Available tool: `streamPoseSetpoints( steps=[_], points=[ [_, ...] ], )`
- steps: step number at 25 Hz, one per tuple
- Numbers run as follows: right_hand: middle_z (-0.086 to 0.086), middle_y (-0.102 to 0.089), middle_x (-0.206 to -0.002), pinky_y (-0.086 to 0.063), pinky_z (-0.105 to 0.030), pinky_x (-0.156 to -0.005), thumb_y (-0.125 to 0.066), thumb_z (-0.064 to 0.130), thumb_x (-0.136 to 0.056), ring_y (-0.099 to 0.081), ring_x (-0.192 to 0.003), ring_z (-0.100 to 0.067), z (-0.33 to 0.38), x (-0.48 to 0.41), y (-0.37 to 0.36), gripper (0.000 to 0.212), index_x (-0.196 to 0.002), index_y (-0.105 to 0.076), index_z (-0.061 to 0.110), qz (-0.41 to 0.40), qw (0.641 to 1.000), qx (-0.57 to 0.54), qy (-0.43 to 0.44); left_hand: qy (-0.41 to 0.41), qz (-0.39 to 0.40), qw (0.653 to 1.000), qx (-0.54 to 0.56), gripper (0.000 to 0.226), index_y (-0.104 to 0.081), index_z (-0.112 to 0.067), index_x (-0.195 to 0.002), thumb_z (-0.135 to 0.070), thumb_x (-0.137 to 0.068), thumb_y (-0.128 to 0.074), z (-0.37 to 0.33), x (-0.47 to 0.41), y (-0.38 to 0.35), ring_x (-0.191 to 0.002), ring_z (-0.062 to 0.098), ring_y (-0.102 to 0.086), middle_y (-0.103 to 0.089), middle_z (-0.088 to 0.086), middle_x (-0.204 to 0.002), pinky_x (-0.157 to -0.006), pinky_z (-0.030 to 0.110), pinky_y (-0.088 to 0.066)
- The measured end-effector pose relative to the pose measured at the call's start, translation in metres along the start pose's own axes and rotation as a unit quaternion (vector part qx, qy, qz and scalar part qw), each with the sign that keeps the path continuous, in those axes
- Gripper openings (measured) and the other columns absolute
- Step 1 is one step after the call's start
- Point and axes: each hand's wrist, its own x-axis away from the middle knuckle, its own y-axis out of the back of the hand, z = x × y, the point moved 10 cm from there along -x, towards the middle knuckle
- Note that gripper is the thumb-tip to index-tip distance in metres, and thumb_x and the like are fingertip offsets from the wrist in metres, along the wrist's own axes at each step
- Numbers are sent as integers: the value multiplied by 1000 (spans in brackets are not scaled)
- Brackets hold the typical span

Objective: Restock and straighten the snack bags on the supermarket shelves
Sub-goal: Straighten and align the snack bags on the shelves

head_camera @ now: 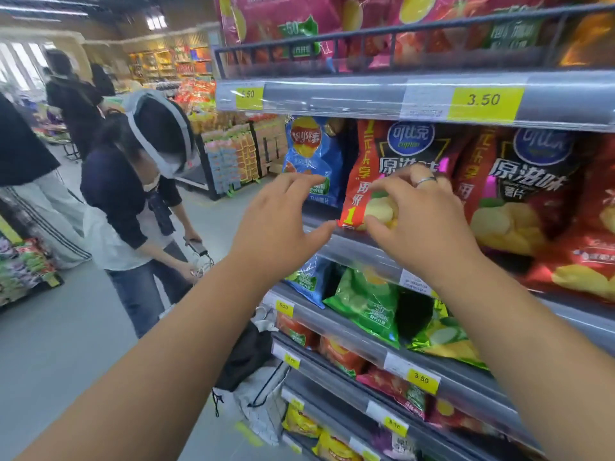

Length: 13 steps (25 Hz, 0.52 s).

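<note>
Grasping red chip bag (pixel 392 161): right hand (pixel 422 214), fingers curled on front. Left hand (pixel 279 214) spread wide, empty, beside blue bag (pixel 312 154).

Left hand (pixel 283 211): was bare, with thumb and four fingers all in view.
Right hand (pixel 422 214): was bare but for one ring.
Ring (pixel 426 180): was a thin, plain, silver-coloured band; which finger of the right hand wore it could not be told.
Left forearm (pixel 173 344): was uncovered from wrist to frame edge.
Right forearm (pixel 519 334): was likewise uncovered, wrist to frame edge.
</note>
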Motion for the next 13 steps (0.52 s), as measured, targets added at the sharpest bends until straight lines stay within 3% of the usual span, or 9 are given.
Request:
streamPoseSetpoints(
  steps=[4,7,10,13],
  points=[
    [-3,-55,-124,-44,-53,-93,-63,35,-79,-51,-112,-39,-20,-25,-16,41,-120,-62,31,-8,999,23,-41,-1,-3,1000,7,59,-49,-24,-138,-45,-86,-67,20,-37,-23,-128,19,-45,-49,-2,-137,-106,31,-31],
    [6,-49,-126,-37,-49,-97,-65,39,-76,-43,-120,-30,-32,-37,-24,43,-119,-62,35,-12,997,49,-64,9,0,1000,2,57,-50,-24,-136,-45,-86,-67,35,-65,-38,-126,21,-44,-49,1,-134,-101,29,-31],
    [5,-53,-118,-23,-38,-85,-67,40,-70,-33,-111,-24,-33,-42,-26,40,-110,-67,33,-44,994,86,-57,31,1,1000,5,59,-49,-28,-137,-44,-84,-69,50,-91,-47,-127,28,-42,-44,5,-140,-103,35,-33],
    [2,-55,-114,-27,-41,-85,-68,39,-69,-33,-108,-24,-28,-45,-30,39,-107,-69,31,-42,992,97,-74,19,-10,999,47,64,-53,-19,-134,-44,-79,-72,64,-109,-54,-134,33,-38,-41,13,-144,-109,43,-34]
  ],
)
